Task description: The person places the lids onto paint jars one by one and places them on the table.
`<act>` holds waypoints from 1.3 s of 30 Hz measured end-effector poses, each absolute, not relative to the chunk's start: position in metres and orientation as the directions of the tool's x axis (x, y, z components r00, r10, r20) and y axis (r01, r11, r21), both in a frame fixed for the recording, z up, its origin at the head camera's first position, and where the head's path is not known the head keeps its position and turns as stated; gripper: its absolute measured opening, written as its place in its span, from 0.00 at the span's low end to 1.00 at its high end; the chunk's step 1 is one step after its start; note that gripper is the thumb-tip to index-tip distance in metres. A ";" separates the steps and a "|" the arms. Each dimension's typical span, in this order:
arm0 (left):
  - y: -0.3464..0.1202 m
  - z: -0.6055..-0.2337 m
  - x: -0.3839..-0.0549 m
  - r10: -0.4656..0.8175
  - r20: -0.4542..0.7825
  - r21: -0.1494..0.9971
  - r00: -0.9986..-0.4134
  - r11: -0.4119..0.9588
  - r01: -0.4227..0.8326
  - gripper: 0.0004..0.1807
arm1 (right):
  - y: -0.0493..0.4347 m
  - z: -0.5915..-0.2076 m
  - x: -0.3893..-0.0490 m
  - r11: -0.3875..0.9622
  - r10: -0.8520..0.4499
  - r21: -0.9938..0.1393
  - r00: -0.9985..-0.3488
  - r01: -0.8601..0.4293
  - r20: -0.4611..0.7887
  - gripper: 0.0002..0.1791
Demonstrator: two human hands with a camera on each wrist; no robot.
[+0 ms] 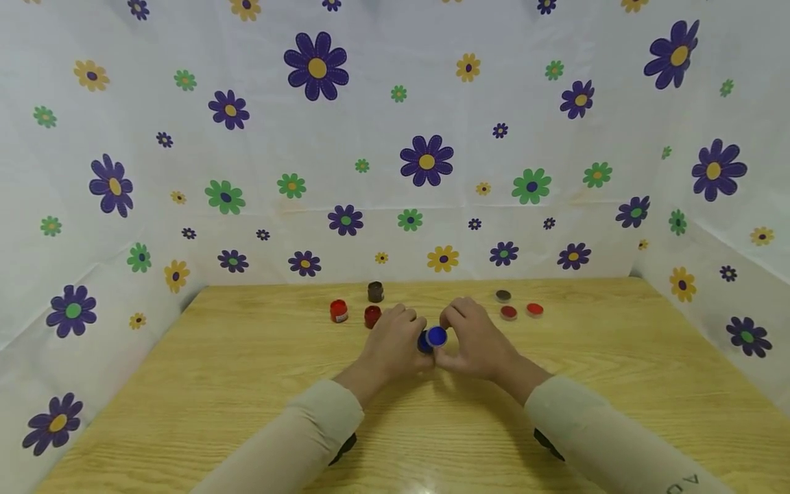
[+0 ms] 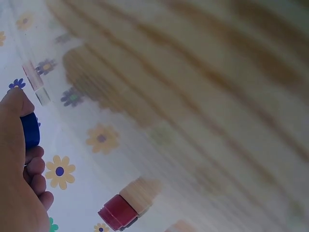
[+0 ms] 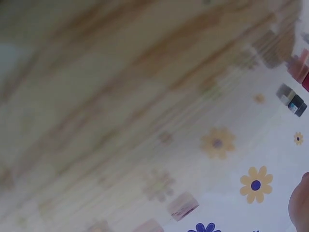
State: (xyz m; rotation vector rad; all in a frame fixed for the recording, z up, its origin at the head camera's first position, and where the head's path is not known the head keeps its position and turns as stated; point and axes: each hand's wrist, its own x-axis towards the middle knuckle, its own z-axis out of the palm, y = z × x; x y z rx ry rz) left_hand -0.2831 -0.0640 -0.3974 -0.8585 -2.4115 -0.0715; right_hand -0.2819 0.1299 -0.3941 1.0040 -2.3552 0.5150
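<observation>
In the head view, my left hand grips a small paint jar with dark blue in its mouth, low over the table. Close beside it, my right hand pinches a round lid, its bright blue inner face toward me. The lid overlaps the jar's right side in this view. From the left wrist, the blue jar shows between the thumb and curled fingers of the left hand. Only a sliver of the right hand enters the right wrist view, with the lid out of frame.
Beyond my left hand stand a bright red jar, a dark red jar and a dark grey-brown jar, all lidless. At the right lie a dark lid, a dark red lid and a red lid. Flowered cloth surrounds the wooden table.
</observation>
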 end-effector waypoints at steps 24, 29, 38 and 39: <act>-0.057 -0.395 -0.279 0.588 0.541 -0.243 -0.601 0.794 0.557 0.18 | 0.127 -0.395 -0.280 0.652 -0.582 -0.066 -0.555 -0.755 0.595 0.17; -0.058 -0.397 -0.280 0.584 0.565 -0.244 -0.584 0.794 0.557 0.17 | 0.126 -0.395 -0.279 0.664 -0.571 -0.046 -0.546 -0.746 0.614 0.17; -0.059 -0.397 -0.280 0.572 0.562 -0.216 -0.598 0.799 0.561 0.20 | 0.123 -0.392 -0.275 0.755 -0.531 -0.037 -0.644 -0.654 0.551 0.19; -0.059 -0.397 -0.280 0.570 0.562 -0.213 -0.599 0.800 0.561 0.19 | 0.123 -0.392 -0.274 0.762 -0.530 -0.030 -0.649 -0.647 0.546 0.19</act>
